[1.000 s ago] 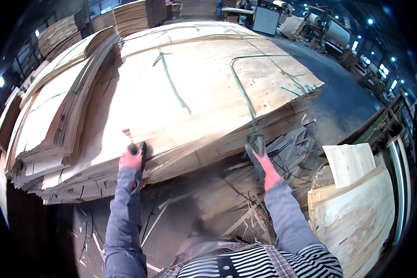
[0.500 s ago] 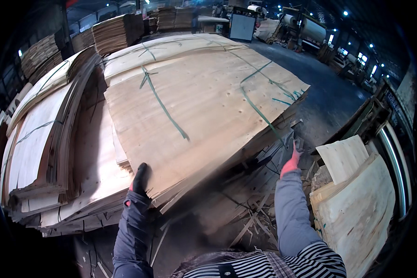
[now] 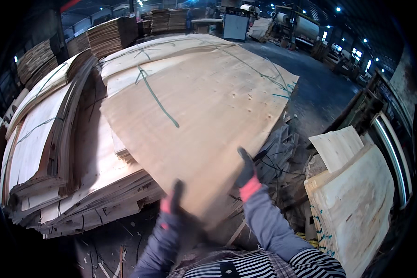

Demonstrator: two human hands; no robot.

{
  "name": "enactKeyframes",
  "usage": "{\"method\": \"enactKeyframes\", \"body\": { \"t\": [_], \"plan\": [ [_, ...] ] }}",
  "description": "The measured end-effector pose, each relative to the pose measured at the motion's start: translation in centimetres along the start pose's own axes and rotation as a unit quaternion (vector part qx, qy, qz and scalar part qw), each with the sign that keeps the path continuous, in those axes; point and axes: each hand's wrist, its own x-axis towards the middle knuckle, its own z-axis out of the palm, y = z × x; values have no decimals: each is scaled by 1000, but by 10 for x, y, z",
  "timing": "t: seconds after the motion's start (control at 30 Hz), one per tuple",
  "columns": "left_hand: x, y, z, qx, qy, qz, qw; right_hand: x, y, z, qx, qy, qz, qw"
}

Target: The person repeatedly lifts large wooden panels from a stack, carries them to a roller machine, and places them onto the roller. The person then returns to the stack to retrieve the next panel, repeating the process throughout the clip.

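Note:
A broad pale wood veneer sheet lies on top of the large stack, its near end bent down toward me. My left hand, in a dark glove with a pink cuff, grips its near left edge, thumb on top and fingers hidden underneath. Closed on the near right edge is my right hand, gloved alike, thumb also on top. How many sheets are between my fingers cannot be made out. A green strap lies loose across the sheet's left part, and more green strap trails over the far right corner.
Bent veneer bundles rise at the left. Nearer right stands a tied veneer bundle beside a shiny metal roller. Scrap strips litter the floor right of the stack. Tall stacks and a white-panelled cabinet stand behind.
The top veneer's near end has come toward me and bent down. My right hand has left the strap at the right and moved left onto the sheet; my left hand has shifted right and nearer.

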Motion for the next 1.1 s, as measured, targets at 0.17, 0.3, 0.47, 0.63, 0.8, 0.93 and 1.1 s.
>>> {"method": "enactKeyframes", "body": {
  "t": [0.17,0.3,0.47,0.63,0.8,0.93,1.1],
  "plan": [
    [-98,-63,37,56,-224,-83,969,-68,-73,-87,-90,113,-6,989],
    [-108,-110,30,-105,-279,-63,952,-84,-80,-120,-57,77,-4,995],
    [-54,-89,-25,-341,-103,-142,924,-68,-62,-125,-36,105,-28,993],
    [23,-8,-57,-246,18,-51,968,-67,-62,-131,-40,100,49,993],
    [52,20,-24,-206,-54,-29,977,-69,-60,-143,-200,119,44,971],
    [35,20,-14,-223,-95,-53,969,-77,-78,-142,-253,87,39,963],
    [-35,-52,-1,-220,-122,-111,962,-136,-172,-130,-210,166,126,955]
  ]
}}
